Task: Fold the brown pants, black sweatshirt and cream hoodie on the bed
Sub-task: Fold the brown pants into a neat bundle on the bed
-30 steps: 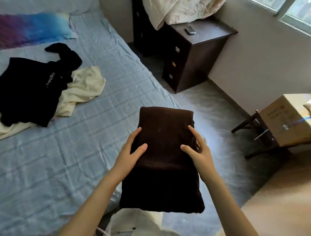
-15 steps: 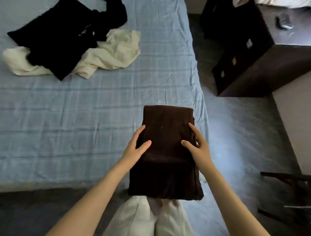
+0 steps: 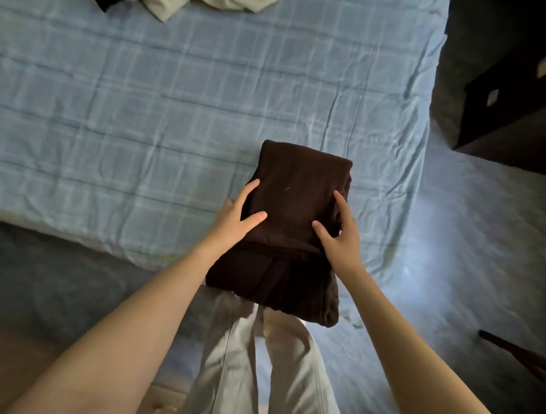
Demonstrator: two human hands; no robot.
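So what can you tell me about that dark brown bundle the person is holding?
The brown pants are folded into a thick, roughly rectangular bundle of soft, slightly fuzzy-looking dark fabric, with layered edges showing at the near end and a tiny pale thread on top. The left hand and right hand grip its two sides, thumbs on top. Its far end lies over the corner of the blue checked bed; whether it rests there is unclear. The near end overhangs the person's pale trousers.

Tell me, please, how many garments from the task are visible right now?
3: folded brown pants between both hands; cream hoodie and a sliver of black sweatshirt at the top edge, mostly cropped.
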